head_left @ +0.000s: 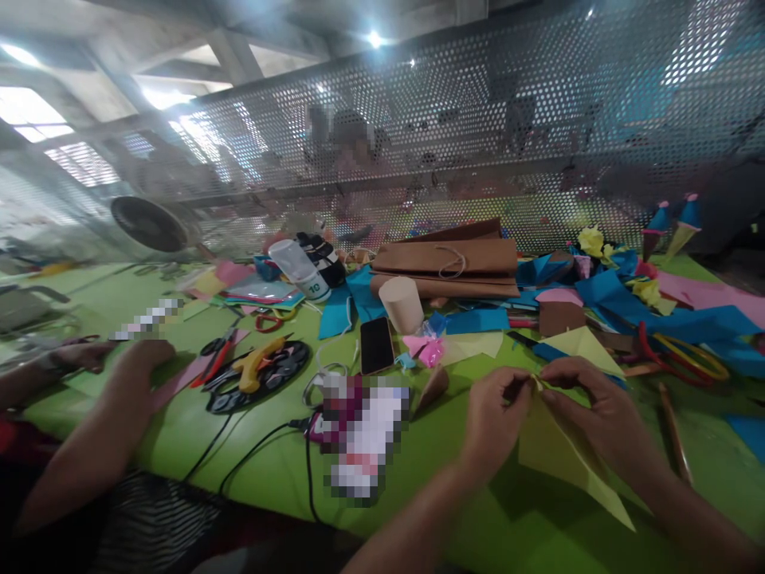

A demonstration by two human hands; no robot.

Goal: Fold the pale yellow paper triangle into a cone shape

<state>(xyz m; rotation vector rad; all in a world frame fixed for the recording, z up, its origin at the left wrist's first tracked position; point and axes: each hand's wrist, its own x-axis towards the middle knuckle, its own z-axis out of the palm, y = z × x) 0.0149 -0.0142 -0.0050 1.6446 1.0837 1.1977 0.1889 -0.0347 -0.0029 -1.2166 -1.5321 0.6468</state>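
A sheet of yellow paper [559, 442] hangs between my two hands, its lower corner reaching down over the green table. My left hand [496, 414] pinches the top of it, thumb and forefinger closed. From the other side my right hand [582, 399] grips the same top edge, which looks twisted or bunched under the fingertips. Just beyond my hands lie more yellow paper [589, 347] and strips of blue paper. A brown pencil [674, 430] rests to the right of my right hand. Left of my left hand is a small folded piece of brown paper [434, 388].
Scissors [687, 359] with red and yellow handles lie at right. A black phone [377, 345], a beige cylinder [402, 304] and rolled brown paper [448, 259] stand farther back. At left are a yellow glue gun [256, 367], cables and another person's arm [107, 422]. Perforated metal screens the back.
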